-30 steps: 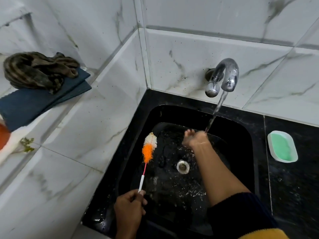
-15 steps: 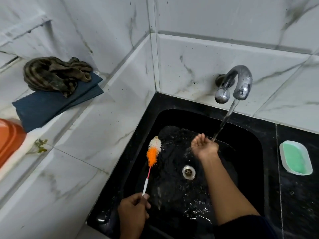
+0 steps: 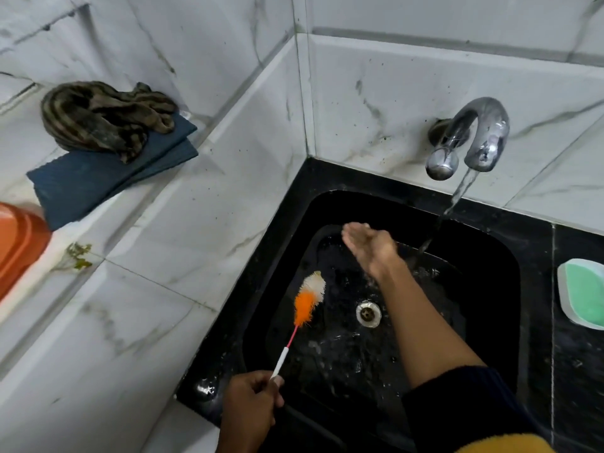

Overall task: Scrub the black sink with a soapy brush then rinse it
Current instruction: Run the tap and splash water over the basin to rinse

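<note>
Below, white marble-patterned wall tiles [image 3: 376,103] meeting at a corner behind a black sink [image 3: 287,230] sunk into a black counter [image 3: 575,380]. Wet basin floor, steel drain [image 3: 368,313] near its middle. Chrome tap [image 3: 470,138] on the back wall above the sink's rear right corner, water stream [image 3: 457,197] falling from the spout into the basin. On the marble ledge [image 3: 137,263] to the left: folded dark blue cloth [image 3: 98,178] with a crumpled brown striped rag [image 3: 101,116] on top, orange plastic tub [image 3: 16,243] at the ledge's left edge. Green soap bar in a white dish [image 3: 583,294] on the counter by the sink's right rim. Right hand [image 3: 369,246] held over the basin's back part, just left of the stream, fingers straight and together, holding nothing. Left hand [image 3: 250,407] over the sink's front left corner, fingers curled round the white handle end of a bottle brush [image 3: 307,300]; orange and white bristle head low over the basin's left side, near the drain.
</note>
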`<state>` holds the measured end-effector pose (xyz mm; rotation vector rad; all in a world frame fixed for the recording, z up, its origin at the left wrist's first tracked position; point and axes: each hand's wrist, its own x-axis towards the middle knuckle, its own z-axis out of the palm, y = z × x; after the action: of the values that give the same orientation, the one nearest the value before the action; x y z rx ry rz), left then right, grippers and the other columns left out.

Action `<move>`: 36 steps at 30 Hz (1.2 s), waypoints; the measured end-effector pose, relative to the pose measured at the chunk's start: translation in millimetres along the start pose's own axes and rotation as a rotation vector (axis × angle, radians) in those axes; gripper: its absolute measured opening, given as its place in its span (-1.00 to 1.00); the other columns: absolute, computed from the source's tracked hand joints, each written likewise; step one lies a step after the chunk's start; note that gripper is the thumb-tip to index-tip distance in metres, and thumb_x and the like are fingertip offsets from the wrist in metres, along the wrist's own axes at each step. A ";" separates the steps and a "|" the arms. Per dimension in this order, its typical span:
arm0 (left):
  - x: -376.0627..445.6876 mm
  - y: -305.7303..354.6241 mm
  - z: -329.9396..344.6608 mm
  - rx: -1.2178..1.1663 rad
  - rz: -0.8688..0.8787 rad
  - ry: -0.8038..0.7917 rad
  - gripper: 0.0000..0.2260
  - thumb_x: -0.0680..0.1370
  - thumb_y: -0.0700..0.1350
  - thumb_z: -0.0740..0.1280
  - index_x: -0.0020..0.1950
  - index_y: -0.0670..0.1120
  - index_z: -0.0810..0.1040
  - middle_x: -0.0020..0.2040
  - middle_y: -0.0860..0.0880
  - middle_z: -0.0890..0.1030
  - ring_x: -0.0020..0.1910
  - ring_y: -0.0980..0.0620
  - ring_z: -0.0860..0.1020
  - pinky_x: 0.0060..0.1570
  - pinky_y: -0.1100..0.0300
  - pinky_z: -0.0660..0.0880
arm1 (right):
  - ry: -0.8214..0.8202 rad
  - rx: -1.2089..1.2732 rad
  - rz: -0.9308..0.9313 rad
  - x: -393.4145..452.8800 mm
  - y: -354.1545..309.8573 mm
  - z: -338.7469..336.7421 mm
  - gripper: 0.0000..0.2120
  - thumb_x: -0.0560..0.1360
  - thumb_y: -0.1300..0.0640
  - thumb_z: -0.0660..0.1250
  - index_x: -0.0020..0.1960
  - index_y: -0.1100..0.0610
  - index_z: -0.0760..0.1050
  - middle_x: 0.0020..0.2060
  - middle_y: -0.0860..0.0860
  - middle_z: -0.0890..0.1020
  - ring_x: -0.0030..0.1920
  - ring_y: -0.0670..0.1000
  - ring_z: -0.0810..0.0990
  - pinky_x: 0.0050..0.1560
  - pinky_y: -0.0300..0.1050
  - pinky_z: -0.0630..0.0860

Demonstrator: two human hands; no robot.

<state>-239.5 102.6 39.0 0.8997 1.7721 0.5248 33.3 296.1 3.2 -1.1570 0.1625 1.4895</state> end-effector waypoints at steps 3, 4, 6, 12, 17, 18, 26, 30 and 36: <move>-4.2 -1.1 -3.9 0.068 0.000 -0.028 -0.80 0.54 -0.31 0.39 -0.29 -0.22 0.65 -0.53 -0.15 0.57 -0.67 0.02 0.34 -0.62 0.31 0.26 | -0.208 -0.223 0.153 -8.8 5.5 24.8 -0.69 0.66 0.23 0.05 0.17 0.39 0.49 0.16 0.28 0.58 0.19 0.19 0.56 0.29 0.04 0.46; -5.2 -1.0 -4.7 0.080 0.000 -0.039 -0.79 0.54 -0.31 0.39 -0.30 -0.22 0.65 -0.53 -0.14 0.57 -0.68 0.02 0.34 -0.62 0.31 0.26 | -0.217 -0.247 0.180 -9.8 6.7 26.1 -0.69 0.65 0.24 0.05 0.18 0.39 0.48 0.14 0.28 0.59 0.18 0.19 0.56 0.30 0.05 0.45; -6.1 -0.7 -5.3 0.090 -0.008 -0.055 -0.78 0.54 -0.30 0.39 -0.32 -0.22 0.65 -0.52 -0.15 0.57 -0.67 0.03 0.34 -0.61 0.32 0.26 | -0.150 -0.219 0.196 -13.6 9.0 16.9 -0.71 0.64 0.26 0.05 0.15 0.38 0.48 0.08 0.27 0.61 0.13 0.19 0.59 0.24 0.01 0.49; -4.2 1.7 -1.8 0.095 -0.006 -0.045 -0.76 0.54 -0.30 0.39 -0.33 -0.17 0.66 -0.53 -0.13 0.55 -0.66 0.05 0.34 -0.60 0.30 0.27 | 0.268 0.337 0.114 -0.1 6.0 -52.5 -0.61 0.63 0.18 -0.04 -0.21 0.19 0.48 -0.40 0.10 0.61 -0.31 0.01 0.55 -0.32 -0.16 0.46; 0.9 7.6 4.0 0.100 0.000 -0.033 -0.70 0.53 -0.30 0.39 -0.38 -0.07 0.67 -0.52 -0.15 0.56 -0.65 0.06 0.35 -0.58 0.33 0.26 | 0.344 0.427 0.101 1.6 8.4 -68.9 -0.59 0.60 0.09 -0.13 -0.33 0.10 0.33 -0.50 0.00 0.39 -0.44 -0.04 0.32 -0.38 -0.23 0.23; 1.6 10.3 5.0 0.104 0.010 -0.027 -0.70 0.53 -0.30 0.39 -0.38 -0.08 0.66 -0.52 -0.15 0.56 -0.65 0.06 0.35 -0.59 0.33 0.27 | 0.330 0.404 0.106 2.5 9.2 -67.4 -0.54 0.63 0.04 -0.14 -0.28 0.15 0.39 -0.47 0.03 0.46 -0.40 -0.02 0.40 -0.38 -0.22 0.32; 8.1 34.3 8.1 0.095 0.074 0.018 -0.75 0.54 -0.27 0.40 -0.35 -0.15 0.66 -0.50 -0.15 0.58 -0.60 0.03 0.40 -0.43 0.22 0.37 | 0.125 0.487 -0.065 18.3 -49.6 -23.9 -0.48 0.68 0.00 -0.07 0.49 0.31 0.24 0.38 0.23 0.42 0.37 0.20 0.42 0.38 0.10 0.35; 13.6 42.3 12.5 0.097 0.100 0.028 -0.75 0.54 -0.26 0.40 -0.34 -0.14 0.67 -0.49 -0.14 0.59 -0.61 0.02 0.41 -0.43 0.21 0.40 | 0.242 0.615 -0.029 -4.0 -34.4 -38.6 -0.49 0.66 -0.05 -0.11 0.17 0.30 0.45 0.00 0.19 0.58 0.10 0.16 0.57 0.26 -0.04 0.47; 20.4 49.1 22.0 0.115 0.124 0.003 -0.76 0.55 -0.26 0.39 -0.33 -0.18 0.66 -0.51 -0.11 0.57 -0.61 0.03 0.39 -0.52 0.29 0.33 | 0.257 0.841 0.142 -25.1 7.4 -70.1 -0.60 0.63 0.13 -0.11 -0.26 0.15 0.38 -0.44 0.02 0.41 -0.45 -0.05 0.36 -0.35 -0.26 0.31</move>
<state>-206.8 147.7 53.5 1.0942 1.7711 0.5079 61.5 229.9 -17.5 -0.6390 0.9654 1.1829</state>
